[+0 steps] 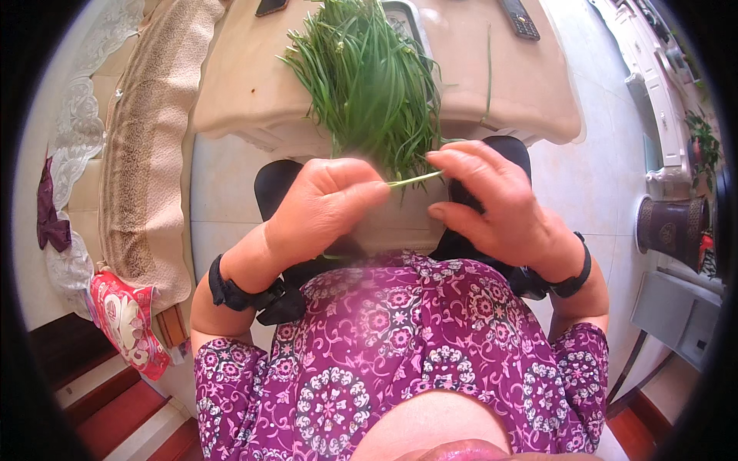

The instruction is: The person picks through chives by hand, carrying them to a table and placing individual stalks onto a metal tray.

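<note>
A large heap of long, thin green stalks, like garlic chives (369,80), lies over the near edge of the table and hangs down in front of me. Below the heap's tips, my left hand (340,201) pinches one end of a single green stalk (415,179) between thumb and fingers. The stalk's other end reaches the fingertips of my right hand (490,199), whose thumb stands apart from its fingers. Whether the right fingers grip it, I cannot tell. A tray with a pale rim (424,40) is partly hidden under the heap.
The beige-covered table (248,106) bears a keypad handset (520,22), a dark device (271,6) at the far edge and one loose stalk (489,75). A covered sofa (155,144) stands at left, with a red package (130,322). A dark plant pot (671,230) is at right.
</note>
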The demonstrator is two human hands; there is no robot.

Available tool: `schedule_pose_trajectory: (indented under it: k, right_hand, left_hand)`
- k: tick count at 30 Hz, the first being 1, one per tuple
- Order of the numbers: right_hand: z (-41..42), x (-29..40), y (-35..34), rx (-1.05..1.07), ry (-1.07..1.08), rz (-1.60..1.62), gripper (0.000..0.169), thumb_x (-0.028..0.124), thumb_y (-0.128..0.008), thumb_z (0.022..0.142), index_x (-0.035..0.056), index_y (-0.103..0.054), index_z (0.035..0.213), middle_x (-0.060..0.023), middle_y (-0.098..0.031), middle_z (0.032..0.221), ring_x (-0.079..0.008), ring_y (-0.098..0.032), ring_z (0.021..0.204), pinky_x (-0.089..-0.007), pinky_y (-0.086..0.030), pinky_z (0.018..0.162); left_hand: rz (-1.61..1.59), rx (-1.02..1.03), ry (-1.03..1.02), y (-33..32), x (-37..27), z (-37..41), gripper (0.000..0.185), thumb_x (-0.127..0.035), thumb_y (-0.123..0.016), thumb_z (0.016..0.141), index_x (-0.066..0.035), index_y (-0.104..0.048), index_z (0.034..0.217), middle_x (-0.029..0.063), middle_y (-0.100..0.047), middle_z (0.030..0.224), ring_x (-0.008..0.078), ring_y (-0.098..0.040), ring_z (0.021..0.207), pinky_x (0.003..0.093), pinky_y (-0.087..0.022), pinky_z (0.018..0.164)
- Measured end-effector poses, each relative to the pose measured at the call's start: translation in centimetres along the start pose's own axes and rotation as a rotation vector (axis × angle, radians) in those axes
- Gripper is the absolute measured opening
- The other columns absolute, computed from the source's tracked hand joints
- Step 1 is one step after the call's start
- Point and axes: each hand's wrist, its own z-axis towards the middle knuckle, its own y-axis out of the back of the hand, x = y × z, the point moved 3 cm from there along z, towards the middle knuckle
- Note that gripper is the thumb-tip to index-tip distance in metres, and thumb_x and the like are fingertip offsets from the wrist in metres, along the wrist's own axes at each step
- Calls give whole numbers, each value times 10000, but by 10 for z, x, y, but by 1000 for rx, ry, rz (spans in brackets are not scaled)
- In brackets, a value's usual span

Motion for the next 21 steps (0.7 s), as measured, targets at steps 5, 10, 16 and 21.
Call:
schedule_pose_trajectory:
  k: [5, 10, 16, 21]
  right_hand:
    - [0, -7, -14, 134, 14, 72, 119, 21, -623, 795, -30, -596, 898, -94, -546, 717, -239, -536, 626, -317, -423, 566]
    - [-4, -12, -8, 123, -263, 205, 33, 28, -590, 815, 1, -571, 810, -153, -558, 714, -302, -551, 637, -338, -441, 574]
    - [-1, -7, -8, 155, -136, 168, 69, 29, -586, 801, 3, -531, 769, -159, -515, 683, -348, -522, 625, -370, -415, 544]
    - [-17, -15, 12, 218, -87, 105, 59, 16, -604, 782, -4, -549, 781, -151, -524, 685, -318, -530, 611, -349, -427, 549]
  left_hand:
    - [-75, 60, 114, -3, -6, 1, 249, -199, -474, 958, 15, -599, 961, 15, -533, 613, 67, -462, 476, 196, -351, 435]
    - [-78, -17, -138, 7, -10, 11, 270, -184, -442, 960, 39, -564, 1050, 79, -613, 776, 126, -586, 648, 253, -488, 596]
    - [462, 163, -340, -35, -22, 21, 157, -58, -562, 872, 8, -589, 1012, 47, -597, 774, 80, -519, 707, 270, -461, 631]
    - [563, 268, -432, -23, -13, 6, 103, -66, -597, 855, 10, -615, 922, 134, -570, 690, 192, -546, 616, 297, -458, 599]
